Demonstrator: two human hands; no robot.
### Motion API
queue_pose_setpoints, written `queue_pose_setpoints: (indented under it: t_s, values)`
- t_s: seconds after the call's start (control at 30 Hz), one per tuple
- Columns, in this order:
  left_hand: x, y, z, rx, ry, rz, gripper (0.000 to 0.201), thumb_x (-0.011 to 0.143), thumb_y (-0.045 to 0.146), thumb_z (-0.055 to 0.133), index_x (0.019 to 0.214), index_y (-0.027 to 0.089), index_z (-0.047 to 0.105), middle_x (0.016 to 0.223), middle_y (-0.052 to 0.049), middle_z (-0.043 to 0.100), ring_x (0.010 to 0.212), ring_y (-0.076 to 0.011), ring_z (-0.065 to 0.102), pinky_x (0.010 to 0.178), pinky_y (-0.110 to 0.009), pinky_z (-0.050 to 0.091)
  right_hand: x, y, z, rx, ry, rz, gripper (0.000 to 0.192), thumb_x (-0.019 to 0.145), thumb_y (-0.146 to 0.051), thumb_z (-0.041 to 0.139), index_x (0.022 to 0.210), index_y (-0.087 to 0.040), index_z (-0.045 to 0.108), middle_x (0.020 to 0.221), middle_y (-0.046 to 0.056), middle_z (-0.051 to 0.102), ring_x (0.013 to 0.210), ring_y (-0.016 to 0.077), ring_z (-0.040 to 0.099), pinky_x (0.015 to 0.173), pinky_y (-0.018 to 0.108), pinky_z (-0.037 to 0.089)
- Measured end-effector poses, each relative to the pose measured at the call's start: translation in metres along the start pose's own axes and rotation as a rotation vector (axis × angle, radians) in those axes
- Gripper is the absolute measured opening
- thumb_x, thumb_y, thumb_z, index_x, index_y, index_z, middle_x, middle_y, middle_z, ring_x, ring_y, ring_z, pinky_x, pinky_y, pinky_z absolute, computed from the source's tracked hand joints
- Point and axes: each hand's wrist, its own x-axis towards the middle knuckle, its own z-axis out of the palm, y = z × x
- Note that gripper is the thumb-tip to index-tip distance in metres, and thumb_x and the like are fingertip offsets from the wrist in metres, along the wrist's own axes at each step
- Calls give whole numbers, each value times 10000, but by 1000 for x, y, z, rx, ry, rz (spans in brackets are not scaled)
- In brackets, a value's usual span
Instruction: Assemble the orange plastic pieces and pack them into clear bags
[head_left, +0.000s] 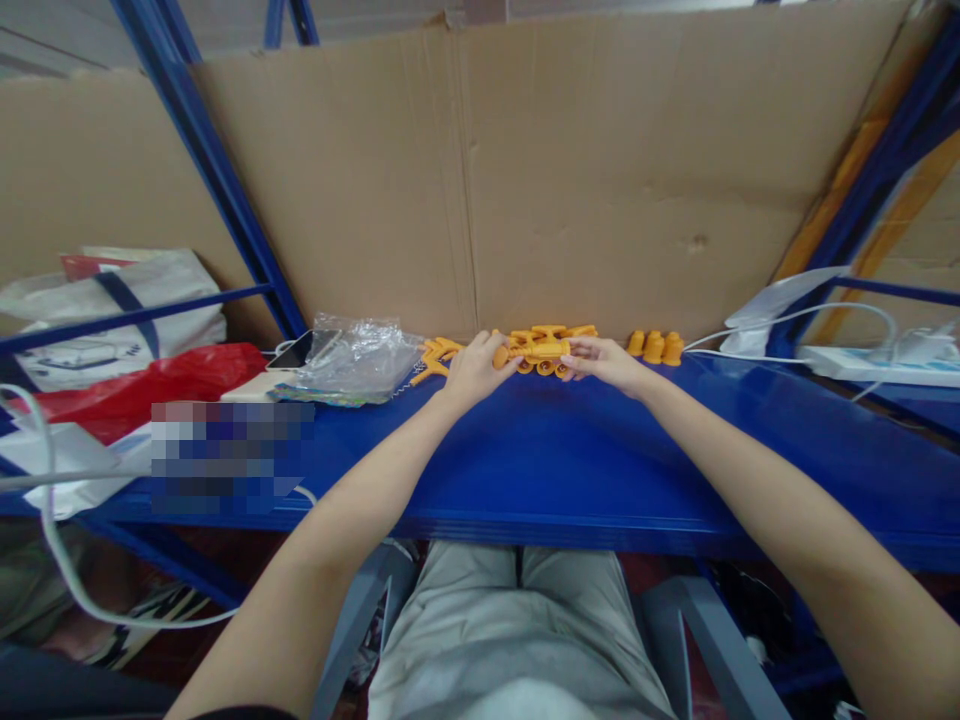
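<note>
The left hand (pixel 474 370) and right hand (pixel 606 364) have their grip closed on a yellow part (pixel 544 349), between clear plastic packaging (pixel 356 362) and three yellow cups (pixel 654 348) on the blue tabletop (pixel 540 450).

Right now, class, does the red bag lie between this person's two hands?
No, the red bag lies to the left of both the left hand and the right hand, with yellow parts between them.

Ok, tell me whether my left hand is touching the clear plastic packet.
Apart. The head view shows the left hand to the right of the clear plastic packet, with yellow-orange branched parts visible between them.
</note>
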Motion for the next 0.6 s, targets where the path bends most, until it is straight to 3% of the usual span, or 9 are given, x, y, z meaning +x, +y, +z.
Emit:
queue_pose_setpoints:
  t_s: [0.33, 0.5, 0.6]
  values:
    - [1, -3, 0, -7, -47, 7, 326, 912, 425, 604, 1160, 217, 637, 1109, -81, 655, 1041, -245, 656, 856, -323, 516, 0, 2, -1, -6, 24, -5, 376, 797, -323, 764, 1133, -175, 682, 927, 61, 754, 655, 143, 687, 739, 343, 590]
    - [2, -6, -2, -8, -63, 9, 494, 933, 415, 575, 1401, 274, 505, 1177, -73, 642, 1055, -238, 662, 859, -321, 522, 7, 10, -8, -85, 194, -73, 449, 768, -336, 764, 1167, -162, 652, 1003, 88, 717, 679, 169, 686, 734, 378, 589]
    - [5, -13, -6, 66, -68, -54, 443, 957, 366, 518, 1393, 287, 524, 1194, -78, 633, 1056, -245, 667, 853, -326, 527, 10, 12, -16, -252, 351, -172, 477, 761, -360, 745, 1180, -154, 646, 1044, 109, 705, 760, 200, 680, 794, 408, 570]
